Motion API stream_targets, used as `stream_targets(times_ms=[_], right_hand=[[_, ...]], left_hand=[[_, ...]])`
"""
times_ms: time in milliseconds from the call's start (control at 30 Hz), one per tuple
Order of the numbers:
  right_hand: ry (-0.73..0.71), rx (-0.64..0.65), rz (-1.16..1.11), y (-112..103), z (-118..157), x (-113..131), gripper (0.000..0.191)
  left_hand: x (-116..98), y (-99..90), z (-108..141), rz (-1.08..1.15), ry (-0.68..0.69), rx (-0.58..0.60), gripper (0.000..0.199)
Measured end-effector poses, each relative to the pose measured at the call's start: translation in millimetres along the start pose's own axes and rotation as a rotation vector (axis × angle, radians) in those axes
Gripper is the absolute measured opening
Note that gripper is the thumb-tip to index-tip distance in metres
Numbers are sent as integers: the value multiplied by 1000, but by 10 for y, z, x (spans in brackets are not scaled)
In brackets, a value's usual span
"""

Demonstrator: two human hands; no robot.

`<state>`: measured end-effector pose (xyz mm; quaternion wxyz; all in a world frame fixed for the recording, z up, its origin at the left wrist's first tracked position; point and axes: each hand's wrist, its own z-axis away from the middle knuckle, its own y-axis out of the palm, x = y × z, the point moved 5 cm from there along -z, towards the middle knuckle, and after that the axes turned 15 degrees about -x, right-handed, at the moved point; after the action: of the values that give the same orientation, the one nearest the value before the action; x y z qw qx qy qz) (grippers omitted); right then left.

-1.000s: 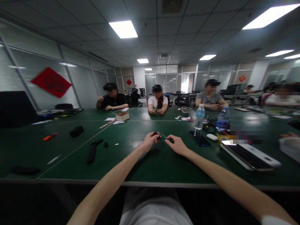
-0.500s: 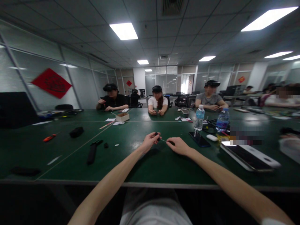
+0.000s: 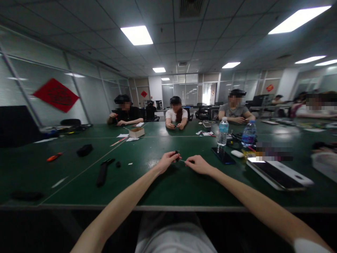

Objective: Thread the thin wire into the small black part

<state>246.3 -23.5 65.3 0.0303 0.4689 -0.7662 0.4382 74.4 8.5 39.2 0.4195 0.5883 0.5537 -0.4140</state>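
My left hand (image 3: 168, 161) is closed around a small black part (image 3: 177, 153) above the green table (image 3: 158, 193). Just to its right, my right hand (image 3: 198, 164) pinches a thin metal rod (image 3: 182, 160), whose far end reaches the black part. The two hands are a short gap apart. Left of them on the table lie a black T-shaped object (image 3: 103, 172), a small black piece (image 3: 118, 164) and a white scrap (image 3: 130, 163). What exactly the black part is cannot be made out.
A phone (image 3: 223, 155), two bottles (image 3: 223, 131) and a white case (image 3: 281, 174) stand or lie to the right. Farther left are an orange tool (image 3: 54, 157) and a black block (image 3: 84, 150). An open box (image 3: 137, 132) sits ahead; several people sit beyond.
The view has shifted slightly. The black part in my left hand has turned a little, and the rod slants slightly differently. Both hands keep their hold.
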Motion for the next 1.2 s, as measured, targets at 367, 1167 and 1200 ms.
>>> stream_targets(times_ms=[367,1167,1200], right_hand=[[359,-109,-222,338,50,-245,42],[325,-99,305,-470,-134,-1012,40],[344,-61,323,-448,-116,-1029,43]], left_hand=[[137,-14,-42,156,-108,-101,41],[95,34,8,-63,-100,1,34],[97,34,7,-65,-98,5,34]])
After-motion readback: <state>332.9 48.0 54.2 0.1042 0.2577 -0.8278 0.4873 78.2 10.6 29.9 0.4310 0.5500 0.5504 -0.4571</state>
